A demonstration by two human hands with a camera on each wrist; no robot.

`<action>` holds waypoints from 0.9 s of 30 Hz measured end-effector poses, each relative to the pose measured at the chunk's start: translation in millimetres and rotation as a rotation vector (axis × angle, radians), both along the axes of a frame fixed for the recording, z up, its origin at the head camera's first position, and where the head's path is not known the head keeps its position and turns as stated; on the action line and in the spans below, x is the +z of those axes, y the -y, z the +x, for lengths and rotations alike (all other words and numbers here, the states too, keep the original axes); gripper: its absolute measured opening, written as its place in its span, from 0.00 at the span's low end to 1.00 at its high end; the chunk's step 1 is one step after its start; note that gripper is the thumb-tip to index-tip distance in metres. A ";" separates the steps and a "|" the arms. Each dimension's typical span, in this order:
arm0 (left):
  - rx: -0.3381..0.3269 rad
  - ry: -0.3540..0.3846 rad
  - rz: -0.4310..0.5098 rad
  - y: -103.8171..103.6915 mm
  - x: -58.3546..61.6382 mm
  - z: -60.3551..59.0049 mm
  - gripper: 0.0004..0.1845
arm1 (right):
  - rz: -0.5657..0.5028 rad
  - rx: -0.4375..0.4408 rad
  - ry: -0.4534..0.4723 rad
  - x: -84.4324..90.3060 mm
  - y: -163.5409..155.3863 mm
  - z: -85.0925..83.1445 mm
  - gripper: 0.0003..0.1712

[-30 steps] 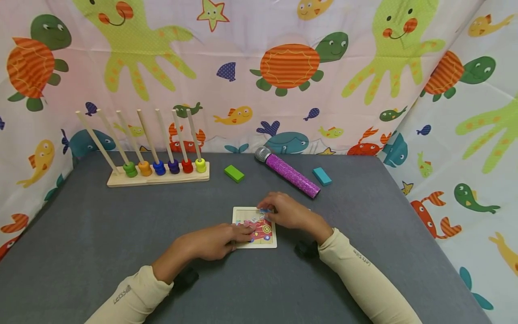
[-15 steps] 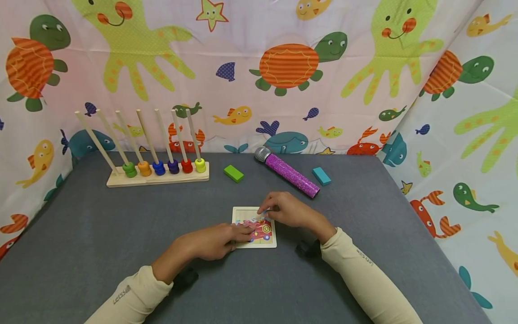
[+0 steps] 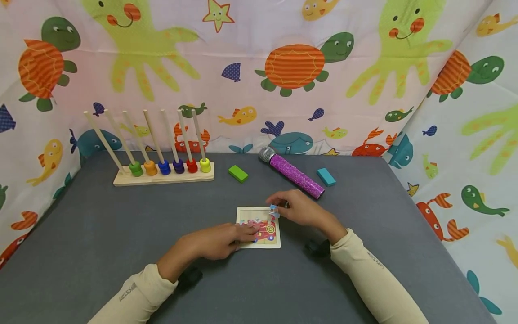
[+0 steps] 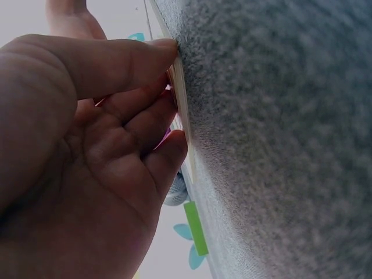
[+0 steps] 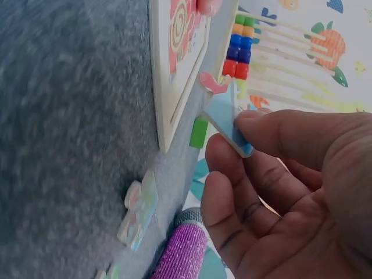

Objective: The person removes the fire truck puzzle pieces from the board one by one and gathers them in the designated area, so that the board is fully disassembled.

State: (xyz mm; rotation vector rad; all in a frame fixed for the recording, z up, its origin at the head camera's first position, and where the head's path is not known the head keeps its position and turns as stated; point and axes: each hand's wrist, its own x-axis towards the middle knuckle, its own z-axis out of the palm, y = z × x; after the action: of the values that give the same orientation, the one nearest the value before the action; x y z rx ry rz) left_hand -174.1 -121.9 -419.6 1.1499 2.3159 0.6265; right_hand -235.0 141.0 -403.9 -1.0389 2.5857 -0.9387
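A small wooden picture puzzle [image 3: 278, 238] with a pale frame and a red vehicle picture lies on the table in the head view. Across its left part rest the extended fingers of my left hand [image 3: 220, 238]; the left wrist view shows the thumb at the board's edge. My right hand [image 3: 303, 209] pinches a light-blue puzzle piece [image 5: 224, 113] between thumb and fingers, tilted above the board's upper right corner. The piece also has a pinkish-red part, seen in the right wrist view. The left fingers hide some of the picture.
Loose puzzle pieces [image 5: 139, 212] lie on the table beside the board. Behind are a green block [image 3: 238, 173], a glittery purple microphone [image 3: 295, 174] and a blue block [image 3: 326, 177]. A wooden peg stand [image 3: 170, 178] with coloured beads stands at the back left, before a printed cloth.
My right hand has raised the puzzle piece and drawn it slightly to the right, so more of the piece shows. My left hand stays on the board. The head view has shifted a little.
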 end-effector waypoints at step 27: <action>0.002 -0.002 0.002 -3.1 -0.8 -0.3 0.24 | -0.005 -0.180 0.033 9.7 -79.0 -6.0 0.11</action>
State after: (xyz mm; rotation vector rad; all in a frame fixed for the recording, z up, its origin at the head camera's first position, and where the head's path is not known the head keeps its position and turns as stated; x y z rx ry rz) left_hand -174.4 -118.7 -420.4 1.1495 2.3191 0.6290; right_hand -241.0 220.0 -394.2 -0.7945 2.6846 -0.9934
